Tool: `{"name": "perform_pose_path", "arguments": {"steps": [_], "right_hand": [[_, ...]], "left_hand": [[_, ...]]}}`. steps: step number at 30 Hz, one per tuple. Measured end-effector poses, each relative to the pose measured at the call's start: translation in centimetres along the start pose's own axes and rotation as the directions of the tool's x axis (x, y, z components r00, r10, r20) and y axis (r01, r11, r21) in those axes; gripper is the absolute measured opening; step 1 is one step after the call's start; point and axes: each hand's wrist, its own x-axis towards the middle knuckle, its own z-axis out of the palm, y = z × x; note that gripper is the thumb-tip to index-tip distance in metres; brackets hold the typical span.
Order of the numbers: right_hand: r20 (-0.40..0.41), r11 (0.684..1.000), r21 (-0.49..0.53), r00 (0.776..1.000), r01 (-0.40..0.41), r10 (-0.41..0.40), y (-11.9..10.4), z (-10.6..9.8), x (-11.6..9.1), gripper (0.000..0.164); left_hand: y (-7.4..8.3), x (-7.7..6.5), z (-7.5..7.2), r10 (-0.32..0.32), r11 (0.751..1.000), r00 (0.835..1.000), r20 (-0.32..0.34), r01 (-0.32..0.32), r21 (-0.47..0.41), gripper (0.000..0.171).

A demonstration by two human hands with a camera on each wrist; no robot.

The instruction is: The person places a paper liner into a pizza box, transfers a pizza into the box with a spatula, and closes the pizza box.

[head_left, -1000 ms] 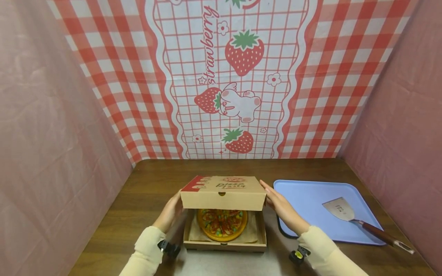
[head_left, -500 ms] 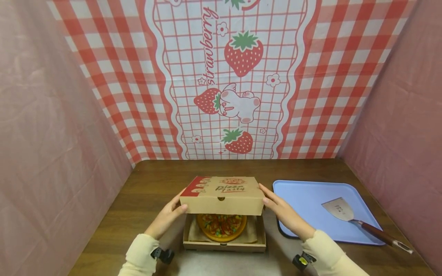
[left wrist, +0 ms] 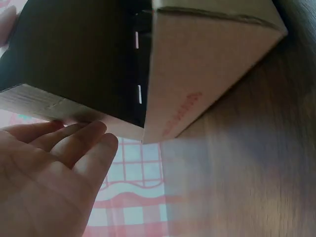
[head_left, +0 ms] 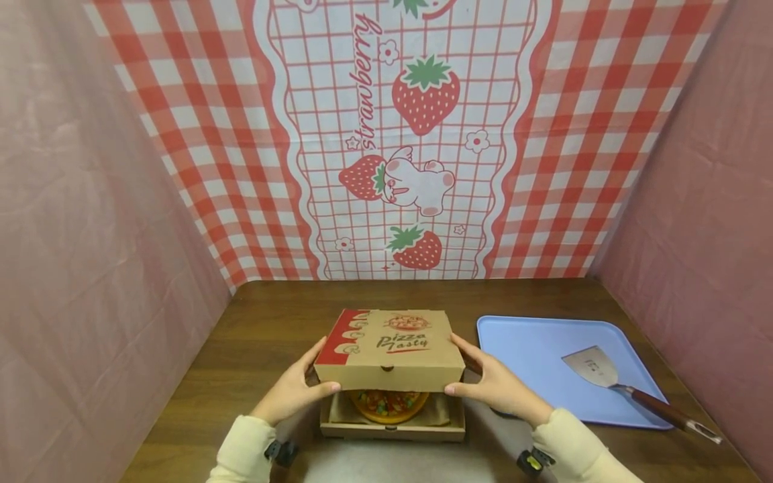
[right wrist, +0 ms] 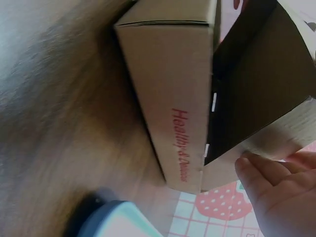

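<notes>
A cardboard pizza box (head_left: 392, 433) stands near the table's front, its lid (head_left: 417, 352) partly lowered and slanting over the base. Through the front gap a pizza (head_left: 389, 404) shows on brown paper; its back part is hidden by the lid. My left hand (head_left: 292, 389) holds the lid's left front corner, fingers along the side and thumb on the front flap. At the opposite corner, my right hand (head_left: 501, 386) holds the lid the same way. In the wrist views, fingertips of the left hand (left wrist: 54, 168) and right hand (right wrist: 286, 187) touch the outer side flaps.
To the right lies a blue tray (head_left: 525, 342), close to my right hand. A metal spatula (head_left: 594, 367) rests on it, its brown handle reaching past the tray's edge. A checked strawberry cloth (head_left: 423, 168) hangs behind the wooden table (head_left: 272, 315).
The lid has come down toward the base, covering more of the pizza. Both thumbs have moved onto its front flap. The tray and spatula stay in place.
</notes>
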Motion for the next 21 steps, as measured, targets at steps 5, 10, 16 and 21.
{"name": "perform_pose_path", "arguments": {"steps": [5,10,16,21], "right_hand": [[0.004,0.996,-0.074,0.999,-0.049,0.049,0.4,0.6,-0.6,0.1],[0.013,0.99,-0.143,1.0,-0.012,0.014,1.0,1.3,-1.1,0.103],[-0.011,0.969,-0.242,0.998,0.05,-0.054,1.7,2.1,-1.5,0.104],[-0.002,0.958,-0.279,0.998,0.067,-0.07,2.1,2.6,-1.8,0.106]], "left_hand": [[-0.1,-0.3,0.3,-0.04,0.993,0.999,0.002,0.04,0.111,0.106],[-0.4,-0.7,0.7,-0.049,0.983,0.999,0.02,0.044,0.178,0.114],[-1.3,-0.9,1.3,-0.026,0.976,0.999,0.022,0.02,0.218,0.117],[-2.0,-1.2,1.8,-0.007,0.966,0.999,0.031,-0.002,0.26,0.118]]}}
